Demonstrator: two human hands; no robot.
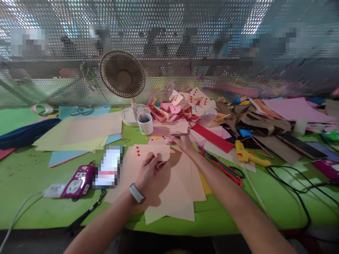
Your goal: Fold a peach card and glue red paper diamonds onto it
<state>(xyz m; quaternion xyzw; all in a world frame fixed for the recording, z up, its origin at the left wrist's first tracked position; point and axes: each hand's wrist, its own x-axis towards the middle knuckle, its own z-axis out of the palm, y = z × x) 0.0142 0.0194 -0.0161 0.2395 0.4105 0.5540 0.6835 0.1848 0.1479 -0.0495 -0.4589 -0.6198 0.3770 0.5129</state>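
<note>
Between the fingers and thumb of my left hand [150, 167] is a small folded piece of peach paper [162, 152], held over a stack of peach sheets [174, 197]. Three red diamond shapes [138, 151] show on the paper just left of that hand. My right hand [181, 141] is farther forward, closed on a thin tweezers-like tool [177, 134]. The tool's tip points left, above pink paper pieces [156, 140] with small red shapes, in front of a white cup [145, 124].
A fan [123, 76] stands behind the cup. Folded paper pieces [182, 106] are heaped at the back. On the right lie a red strip [212, 137], a cutter [225, 169] and a yellow glue gun [249, 155]. A phone [108, 165] and purple device [78, 180] lie left.
</note>
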